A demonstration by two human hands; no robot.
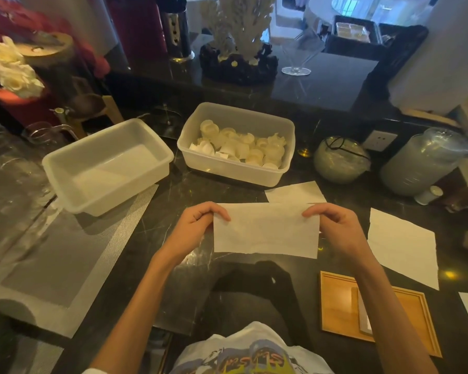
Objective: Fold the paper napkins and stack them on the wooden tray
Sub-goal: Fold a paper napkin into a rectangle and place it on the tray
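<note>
My left hand [200, 220] and right hand [330, 222] each pinch a top corner of the white rectangular paper napkin [265, 233], held over the dark marble worktop [173, 190]. I'd square the edges before creasing. The flat wooden tray [335, 300] sits lower right.

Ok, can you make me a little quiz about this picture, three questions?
1. True or false: only one hand holds the napkin.
2. Which tub holds the pale shapes? A: the left tub. B: the right tub.
3. Fill in: the wooden tray lies partly under the person's ___ arm.

Key: 1. False, the left hand and the right hand both pinch its top corners. 2. B. 3. Right.
</note>
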